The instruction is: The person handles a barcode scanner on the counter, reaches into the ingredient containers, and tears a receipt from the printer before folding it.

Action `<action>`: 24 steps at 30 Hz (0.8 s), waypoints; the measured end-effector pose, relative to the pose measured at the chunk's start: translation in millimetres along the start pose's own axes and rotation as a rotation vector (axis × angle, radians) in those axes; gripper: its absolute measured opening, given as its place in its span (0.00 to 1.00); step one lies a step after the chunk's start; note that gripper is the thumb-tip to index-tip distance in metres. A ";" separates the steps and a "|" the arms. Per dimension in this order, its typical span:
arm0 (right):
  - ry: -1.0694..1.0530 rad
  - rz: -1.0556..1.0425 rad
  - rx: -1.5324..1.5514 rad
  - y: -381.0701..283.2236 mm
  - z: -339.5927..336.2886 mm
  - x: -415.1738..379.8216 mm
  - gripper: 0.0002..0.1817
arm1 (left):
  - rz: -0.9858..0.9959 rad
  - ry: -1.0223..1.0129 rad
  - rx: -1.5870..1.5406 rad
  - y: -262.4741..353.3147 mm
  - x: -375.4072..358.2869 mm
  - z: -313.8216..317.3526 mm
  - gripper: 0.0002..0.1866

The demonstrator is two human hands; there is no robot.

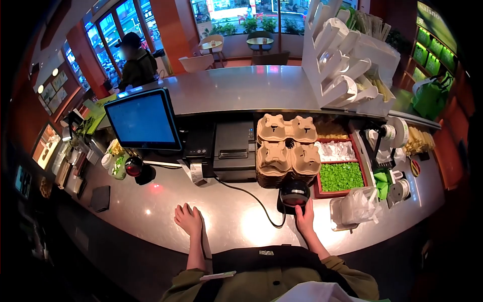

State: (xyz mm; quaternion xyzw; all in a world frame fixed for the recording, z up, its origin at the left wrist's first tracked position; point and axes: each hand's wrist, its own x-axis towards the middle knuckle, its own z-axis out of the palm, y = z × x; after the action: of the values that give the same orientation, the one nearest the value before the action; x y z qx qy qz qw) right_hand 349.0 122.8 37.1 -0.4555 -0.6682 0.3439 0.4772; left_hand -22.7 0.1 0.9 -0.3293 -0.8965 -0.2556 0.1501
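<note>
R hand [305, 220] @ scanner [295, 194]; rcpt [195, 172] illegible

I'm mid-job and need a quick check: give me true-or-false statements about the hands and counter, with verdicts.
1. The right hand is at the black, round-headed device. True.
2. The left hand grips a white cup. False: it rests on the shiny metal counter.
3. The stacked brown cardboard carriers stand left of the heap of small bright-green items. True.
4. The black-framed monitor shows a red screen. False: it is blue.
</note>
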 end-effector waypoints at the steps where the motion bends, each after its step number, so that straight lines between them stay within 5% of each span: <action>1: 0.023 -0.013 -0.027 2.1 1.8 0.5 0.26 | -0.014 -0.006 -0.009 1.6 0.2 -0.7 0.21; 5: 0.063 -0.005 -0.115 8.7 6.4 -4.4 0.25 | -0.083 -0.072 -0.143 1.2 3.4 -11.1 0.21; 6: 0.076 -0.004 -0.131 10.5 7.9 -3.9 0.25 | -0.177 0.049 -0.475 -10.1 7.7 -1.7 0.22; 9: 0.054 -0.016 -0.082 8.3 6.4 -3.6 0.25 | -0.934 0.144 -1.642 -29.7 28.2 -17.8 0.22; 12: 0.064 -0.056 -0.099 16.1 5.0 -4.0 0.25 | -1.271 -0.035 -2.254 -9.6 53.1 -83.8 0.22; 14: 0.064 -0.075 -0.091 14.2 5.3 0.2 0.26 | -1.016 -0.113 -2.481 10.7 76.2 -124.5 0.21; 16: 0.053 -0.062 -0.069 9.8 3.4 -1.9 0.26 | -0.496 -0.538 -2.964 9.7 97.2 -157.6 0.20; 18: 0.018 -0.034 -0.041 4.6 -0.6 -4.4 0.27 | -0.003 -0.367 -2.842 30.2 111.4 -198.5 0.15; 20: 0.024 -0.034 -0.041 9.8 0.5 -2.3 0.27 | 0.272 -0.366 -2.801 52.6 112.1 -228.8 0.11; 21: 0.128 -0.101 -0.060 10.5 4.9 -2.0 0.20 | 0.415 -0.360 -2.773 62.4 111.3 -234.4 0.11; 24: 0.147 -0.114 -0.071 11.3 4.6 -2.5 0.20 | 0.018 -0.194 -2.735 58.4 99.7 -191.1 0.12</action>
State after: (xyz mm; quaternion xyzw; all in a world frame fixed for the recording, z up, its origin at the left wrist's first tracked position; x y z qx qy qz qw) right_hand 348.1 124.3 24.8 -0.4576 -0.6679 0.2580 0.5272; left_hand -38.0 -17.0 223.0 -0.2357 0.0634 -0.9034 -0.3526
